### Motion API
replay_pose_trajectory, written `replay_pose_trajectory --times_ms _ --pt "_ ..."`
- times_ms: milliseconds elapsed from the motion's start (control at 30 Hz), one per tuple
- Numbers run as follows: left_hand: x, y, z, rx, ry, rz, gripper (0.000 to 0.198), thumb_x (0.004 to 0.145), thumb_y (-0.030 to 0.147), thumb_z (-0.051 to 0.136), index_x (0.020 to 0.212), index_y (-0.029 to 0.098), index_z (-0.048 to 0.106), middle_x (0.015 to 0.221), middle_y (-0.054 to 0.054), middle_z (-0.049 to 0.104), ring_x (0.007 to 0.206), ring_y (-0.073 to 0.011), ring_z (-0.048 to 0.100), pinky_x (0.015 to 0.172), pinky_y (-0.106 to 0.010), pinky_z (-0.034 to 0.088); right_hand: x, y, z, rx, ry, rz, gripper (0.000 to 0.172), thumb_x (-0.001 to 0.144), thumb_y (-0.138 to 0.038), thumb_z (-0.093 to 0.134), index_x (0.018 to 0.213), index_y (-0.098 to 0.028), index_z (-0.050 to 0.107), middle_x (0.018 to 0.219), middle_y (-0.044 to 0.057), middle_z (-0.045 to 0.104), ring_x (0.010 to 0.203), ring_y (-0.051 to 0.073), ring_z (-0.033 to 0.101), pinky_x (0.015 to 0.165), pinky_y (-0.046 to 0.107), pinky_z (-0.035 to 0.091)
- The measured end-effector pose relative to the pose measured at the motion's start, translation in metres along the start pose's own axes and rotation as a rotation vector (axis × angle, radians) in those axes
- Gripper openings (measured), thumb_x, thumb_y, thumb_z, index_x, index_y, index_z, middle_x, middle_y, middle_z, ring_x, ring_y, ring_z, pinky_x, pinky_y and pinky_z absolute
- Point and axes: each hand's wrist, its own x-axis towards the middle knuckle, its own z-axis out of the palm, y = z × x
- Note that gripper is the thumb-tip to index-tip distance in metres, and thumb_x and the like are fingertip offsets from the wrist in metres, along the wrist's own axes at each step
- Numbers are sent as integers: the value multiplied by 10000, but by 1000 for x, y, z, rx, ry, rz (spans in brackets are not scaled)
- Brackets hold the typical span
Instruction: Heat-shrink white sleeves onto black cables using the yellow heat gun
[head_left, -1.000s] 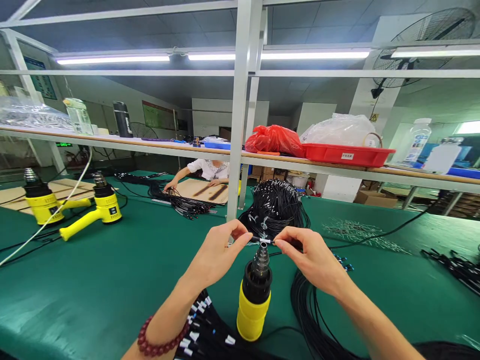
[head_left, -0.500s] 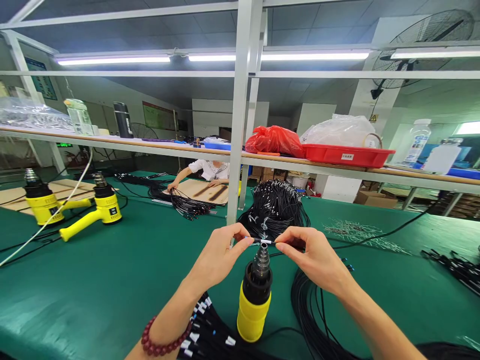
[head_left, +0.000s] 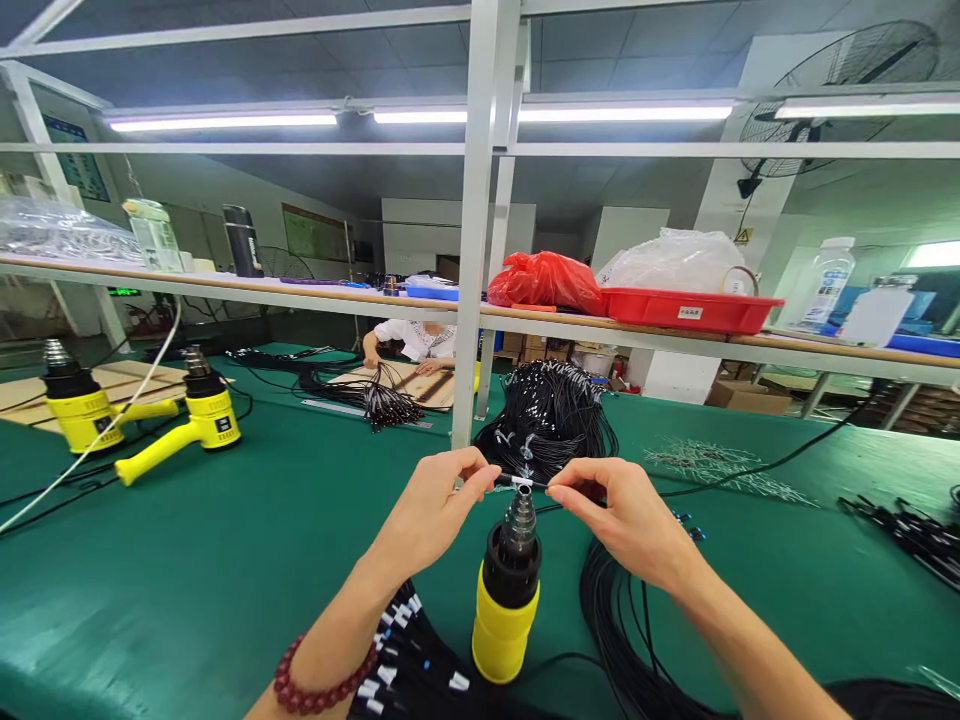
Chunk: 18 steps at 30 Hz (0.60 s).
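A yellow and black heat gun [head_left: 504, 600] stands upright on the green table [head_left: 225, 560], nozzle pointing up. My left hand [head_left: 439, 510] and my right hand [head_left: 626, 515] each pinch one end of a thin black cable with a white sleeve [head_left: 523, 482], held level just above the nozzle. Both hands are closed on it. Black cables with white-tipped ends [head_left: 409, 660] lie under my left wrist. A black cable bundle [head_left: 630, 640] runs beneath my right forearm.
A big heap of black cables [head_left: 551, 415] lies behind the hands by a white post [head_left: 471, 300]. Two more yellow heat guns [head_left: 199, 425] stand at the left. Across the table a co-worker [head_left: 412, 340] handles a cable bunch [head_left: 386, 405]. A shelf carries a red tray [head_left: 686, 308] and bags.
My hands stay above the nozzle, barely shifted. The co-worker across the table has lifted and gathered the cable bunch, which now fans out.
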Motion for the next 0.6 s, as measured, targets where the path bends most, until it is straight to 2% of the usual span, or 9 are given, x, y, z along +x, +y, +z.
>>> replay_pose_trajectory --times_ms 133,200,300,400,500,600 --pt "0 2 -1 -21 20 1 192 915 346 492 847 204 602 782 16 613 718 -154 527 593 -242 347 1 1 2 17 41 19 148 827 -276 587 732 -193 664 703 13 684 648 166 588 572 271 415" --pt "0 2 -1 -24 16 8 176 916 337 497 859 206 600 799 16 621 742 -157 540 609 -245 353 1 1 0 14 42 28 156 828 -288 585 728 -189 653 701 13 674 646 163 577 566 267 401" --pt "0 3 0 -6 10 21 345 958 406 422 737 191 577 713 21 597 685 -148 521 610 -251 343 1 0 -3 -19 8 18 242 874 -326 534 714 -189 653 667 2 637 605 147 518 545 264 349" --pt "1 2 2 22 29 21 513 987 459 325 593 181 502 576 35 494 575 -127 447 583 -255 311 -1 -1 -5 -60 -35 9 344 929 -363 453 711 -194 659 610 -16 573 538 129 422 515 264 288" --pt "0 0 4 28 46 13 540 989 470 313 556 183 459 524 46 411 529 -119 391 558 -257 288 -3 0 -5 -71 -48 5 378 945 -377 426 702 -192 650 585 -23 542 525 125 394 512 263 275" --pt "-1 -2 5 39 45 36 512 990 443 331 578 182 487 574 36 482 581 -127 444 600 -262 320 -3 0 -5 -59 -41 -2 347 928 -374 455 692 -190 632 588 -21 544 537 127 410 508 258 282"
